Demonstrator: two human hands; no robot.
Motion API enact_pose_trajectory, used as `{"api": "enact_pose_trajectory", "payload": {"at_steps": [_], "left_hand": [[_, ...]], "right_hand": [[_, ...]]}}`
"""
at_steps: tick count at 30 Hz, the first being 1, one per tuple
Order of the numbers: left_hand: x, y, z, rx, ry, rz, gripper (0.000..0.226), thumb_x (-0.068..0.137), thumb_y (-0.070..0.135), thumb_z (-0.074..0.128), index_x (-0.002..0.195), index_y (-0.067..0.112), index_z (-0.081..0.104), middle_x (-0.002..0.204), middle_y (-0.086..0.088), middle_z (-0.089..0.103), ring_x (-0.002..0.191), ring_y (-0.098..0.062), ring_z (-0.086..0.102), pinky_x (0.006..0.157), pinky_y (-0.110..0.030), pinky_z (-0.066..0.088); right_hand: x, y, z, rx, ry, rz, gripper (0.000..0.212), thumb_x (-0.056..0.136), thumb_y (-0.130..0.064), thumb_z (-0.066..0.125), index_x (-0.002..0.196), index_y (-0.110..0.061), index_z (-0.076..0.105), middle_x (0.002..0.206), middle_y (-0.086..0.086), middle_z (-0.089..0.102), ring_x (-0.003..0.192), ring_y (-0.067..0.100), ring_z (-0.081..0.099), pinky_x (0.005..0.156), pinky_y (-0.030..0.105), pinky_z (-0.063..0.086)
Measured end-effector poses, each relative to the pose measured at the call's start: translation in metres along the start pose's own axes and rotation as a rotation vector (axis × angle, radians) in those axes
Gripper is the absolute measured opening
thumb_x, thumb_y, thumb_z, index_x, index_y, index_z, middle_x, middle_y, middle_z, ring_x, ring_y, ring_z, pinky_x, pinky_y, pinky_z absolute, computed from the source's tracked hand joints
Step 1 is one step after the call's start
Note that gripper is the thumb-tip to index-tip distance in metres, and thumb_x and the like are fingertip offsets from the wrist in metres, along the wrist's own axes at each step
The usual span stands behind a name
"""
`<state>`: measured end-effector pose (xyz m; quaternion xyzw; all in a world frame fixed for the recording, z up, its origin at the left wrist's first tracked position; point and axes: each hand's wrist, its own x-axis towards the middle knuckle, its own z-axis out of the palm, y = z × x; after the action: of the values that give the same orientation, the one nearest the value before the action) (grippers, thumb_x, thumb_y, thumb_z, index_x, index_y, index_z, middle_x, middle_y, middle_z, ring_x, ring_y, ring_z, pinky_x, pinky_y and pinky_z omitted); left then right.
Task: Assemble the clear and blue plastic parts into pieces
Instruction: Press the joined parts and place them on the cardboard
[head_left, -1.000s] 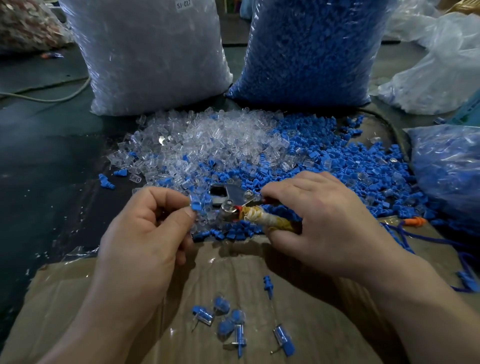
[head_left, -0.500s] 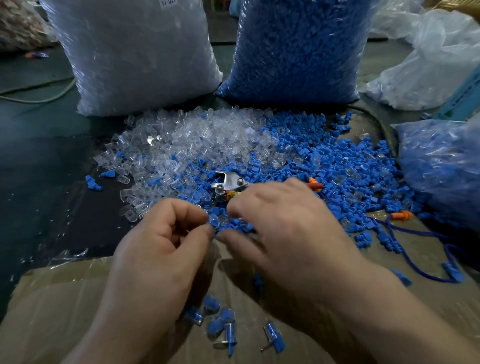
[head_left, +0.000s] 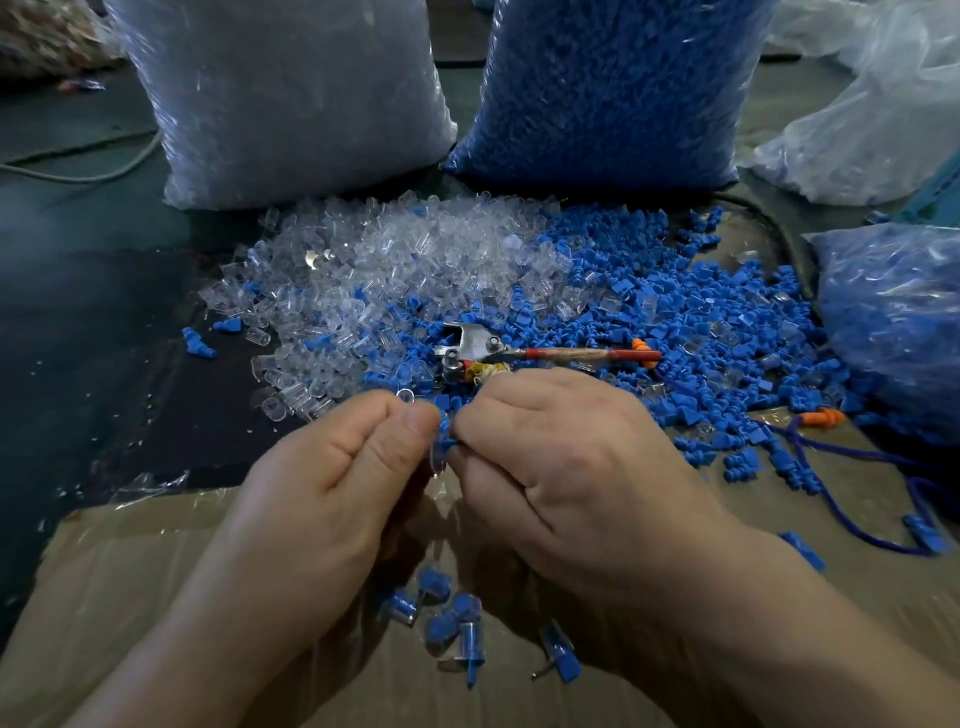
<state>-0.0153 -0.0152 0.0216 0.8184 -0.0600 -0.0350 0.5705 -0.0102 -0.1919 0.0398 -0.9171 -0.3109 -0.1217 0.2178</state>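
Left hand: The left hand (head_left: 337, 467) was curled, thumb against forefinger, pinching a clear part (head_left: 438, 461) with its end turned toward the other hand, I'd guess so it could take the plug.
Right hand: The right hand (head_left: 571, 467) was curled too, fingertips pinching a blue part (head_left: 445, 439) and touching the left hand's tips. The two parts met in the gap between the hands, above the near edge of the heap.
Seating: I couldn't tell whether the blue part was pushed home; fingers hid the joint.
Loose stock: The clear parts heap (head_left: 374, 270) and blue parts heap (head_left: 675, 322) lay side by side, mingling in the middle, within easy reach of either hand.
Finished pieces: A few assembled pieces (head_left: 447, 618) lay on the cardboard (head_left: 130, 571) under the wrists, likely just dropped there.
Supply: The bag of clear parts (head_left: 291, 93) and bag of blue parts (head_left: 608, 88) stood behind the heaps.
Tool: The metal hand tool (head_left: 467, 343) lay on the heap, its red handle pointing right.
Since a second ago: Then the right hand gripped that tool by its handle beside the left; half a second ago it had let go and was in the blue parts. Now the tool was down and both hands had closed on one pair. The left hand kept its pinch throughout.
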Motion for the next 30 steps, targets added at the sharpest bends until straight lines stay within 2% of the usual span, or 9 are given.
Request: {"api": "enact_pose_trajectory", "payload": {"at_steps": [2,4,7,9,12,14,17,21,30], "left_hand": [[0.0,0.001,-0.001,-0.01,-0.019,0.059,0.045,0.078,0.068,0.059,0.08,0.023,0.065,0.058,-0.005,0.058,0.048,-0.016,0.052,0.041,-0.032,0.043],[-0.002,0.002,-0.001,0.053,0.002,0.189,0.032,0.081,0.062,0.055,0.083,0.031,0.064,0.059,0.004,0.06,0.047,-0.001,0.05,0.041,-0.017,0.041],[-0.005,0.007,0.003,0.158,0.001,0.35,0.021,0.085,0.054,0.054,0.094,0.037,0.061,0.071,0.015,0.063,0.057,-0.004,0.059,0.05,-0.016,0.045],[-0.006,0.007,-0.001,0.163,0.034,0.346,0.022,0.083,0.054,0.056,0.094,0.036,0.063,0.076,0.013,0.066,0.061,-0.006,0.063,0.05,-0.014,0.047],[0.0,0.003,-0.016,0.187,0.084,0.223,0.025,0.077,0.057,0.056,0.086,0.036,0.066,0.067,0.008,0.066,0.054,-0.008,0.062,0.048,-0.018,0.05],[0.003,-0.002,-0.023,0.308,0.076,0.175,0.024,0.077,0.057,0.059,0.083,0.034,0.066,0.061,0.006,0.064,0.05,-0.011,0.058,0.046,-0.02,0.047],[0.006,-0.006,-0.024,0.483,-0.026,0.123,0.012,0.08,0.045,0.064,0.079,0.034,0.064,0.058,0.011,0.063,0.053,-0.006,0.059,0.05,-0.017,0.046],[0.004,-0.006,-0.02,0.719,-0.191,0.132,0.027,0.074,0.064,0.051,0.084,0.041,0.059,0.078,0.029,0.063,0.07,0.002,0.061,0.051,-0.02,0.046],[0.002,0.0,-0.015,0.667,-0.333,0.255,0.023,0.077,0.067,0.051,0.081,0.046,0.058,0.081,0.025,0.06,0.07,0.001,0.06,0.055,-0.025,0.051]], "right_hand": [[0.0,-0.001,-0.001,0.158,-0.029,0.123,0.028,0.092,-0.027,0.047,0.064,-0.022,0.042,0.061,-0.009,0.045,0.059,0.011,0.043,0.055,0.032,0.036],[0.0,-0.005,-0.005,0.592,-0.125,0.396,0.028,0.085,-0.028,0.049,0.059,-0.02,0.046,0.055,-0.007,0.047,0.052,0.008,0.044,0.049,0.028,0.036],[0.002,-0.007,-0.015,1.217,-0.276,0.698,0.021,0.073,-0.026,0.05,0.053,-0.02,0.051,0.046,0.0,0.044,0.043,0.014,0.037,0.039,0.021,0.029],[-0.001,0.002,-0.022,1.067,-0.316,0.691,0.026,0.078,-0.03,0.052,0.054,-0.019,0.05,0.046,-0.003,0.045,0.042,0.011,0.037,0.037,0.021,0.03],[-0.009,0.014,-0.039,0.264,-0.373,0.507,0.038,0.086,-0.049,0.051,0.063,-0.019,0.052,0.053,-0.012,0.055,0.041,0.002,0.045,0.037,0.015,0.035],[-0.011,0.012,-0.045,-0.064,-0.507,0.451,0.041,0.08,-0.067,0.047,0.074,-0.028,0.056,0.064,-0.016,0.061,0.052,-0.001,0.053,0.044,0.016,0.038],[-0.01,0.002,-0.036,-0.121,-0.654,0.415,0.038,0.082,-0.07,0.052,0.084,-0.032,0.052,0.075,-0.015,0.056,0.066,-0.003,0.049,0.054,0.022,0.038],[-0.007,-0.001,-0.025,-0.093,-0.657,0.341,0.019,0.094,-0.042,0.052,0.082,-0.028,0.046,0.077,-0.012,0.05,0.067,0.004,0.044,0.053,0.027,0.037],[-0.006,-0.002,-0.007,-0.103,-0.531,0.231,0.019,0.096,-0.032,0.05,0.089,-0.032,0.033,0.092,-0.007,0.055,0.084,0.022,0.055,0.07,0.04,0.052]]}}
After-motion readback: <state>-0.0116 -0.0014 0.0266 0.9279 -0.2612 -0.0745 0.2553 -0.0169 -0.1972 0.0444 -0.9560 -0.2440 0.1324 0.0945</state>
